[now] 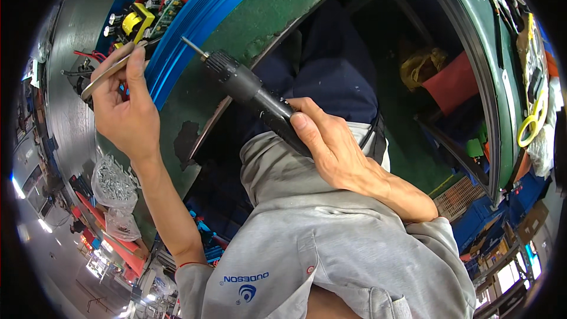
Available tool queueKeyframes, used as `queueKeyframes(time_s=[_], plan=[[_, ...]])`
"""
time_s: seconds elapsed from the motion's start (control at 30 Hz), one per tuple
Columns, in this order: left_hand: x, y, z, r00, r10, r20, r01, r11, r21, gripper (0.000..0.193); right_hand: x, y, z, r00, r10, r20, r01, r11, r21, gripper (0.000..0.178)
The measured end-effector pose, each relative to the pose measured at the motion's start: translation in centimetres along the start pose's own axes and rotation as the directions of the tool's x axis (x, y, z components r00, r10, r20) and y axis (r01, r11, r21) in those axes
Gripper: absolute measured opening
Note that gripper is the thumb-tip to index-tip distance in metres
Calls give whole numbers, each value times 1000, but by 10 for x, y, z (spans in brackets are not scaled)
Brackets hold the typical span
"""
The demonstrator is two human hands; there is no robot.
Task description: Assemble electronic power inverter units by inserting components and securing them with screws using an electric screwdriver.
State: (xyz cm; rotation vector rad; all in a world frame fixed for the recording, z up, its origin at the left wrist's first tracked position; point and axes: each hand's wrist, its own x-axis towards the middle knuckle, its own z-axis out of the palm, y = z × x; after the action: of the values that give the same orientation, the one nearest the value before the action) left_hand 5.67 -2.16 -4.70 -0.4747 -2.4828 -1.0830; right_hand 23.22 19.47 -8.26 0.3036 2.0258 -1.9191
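Note:
My right hand [331,145] is wrapped round the grip of a black electric screwdriver [239,82]. Its thin bit points up and left, toward the blue finned metal housing [204,15]. In my left hand [127,115], thumb and fingers pinch metal tweezers [107,72] at the housing's near end. The tips of the tweezers reach toward the electronic parts inside and are hard to make out there. A yellow-wrapped transformer [134,22] sits in the housing among capacitors and coils. Red and black wires [88,56] come out beside my left fingers.
The green bench [277,9] has a worn, chipped edge over my lap. A clear bag of small metal screws [115,182] lies left of my forearm. Yellow-handled scissors [531,121] lie at the right. A red sheet [452,85] and a yellowish bag [422,66] are lower down.

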Motion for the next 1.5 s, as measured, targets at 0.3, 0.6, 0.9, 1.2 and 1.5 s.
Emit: queueKeyframes(time_s=[0.3, 0.6, 0.9, 1.2, 1.5], plan=[[7, 3, 3, 1000, 0, -5, 0, 1000, 7, 20, 11, 7, -5, 996, 32, 87, -52, 970, 235, 59], [-1, 12, -2, 995, 28, 91, -30, 999, 17, 9, 7, 12, -19, 880, 231, 415, -428, 766, 480, 77], [4, 8, -12, 990, 5, 142, 4, 998, -63, 28, 3, -40, -41, 827, 385, 410, -517, 807, 285, 72], [13, 9, -20, 965, -28, 259, 64, 989, -132, 28, 2, -14, -49, 621, 270, 736, -780, 304, 546, 96], [9, 8, -24, 954, 15, 299, 21, 993, -116, 31, 3, -30, -35, 796, 341, 500, -568, 705, 423, 55]])
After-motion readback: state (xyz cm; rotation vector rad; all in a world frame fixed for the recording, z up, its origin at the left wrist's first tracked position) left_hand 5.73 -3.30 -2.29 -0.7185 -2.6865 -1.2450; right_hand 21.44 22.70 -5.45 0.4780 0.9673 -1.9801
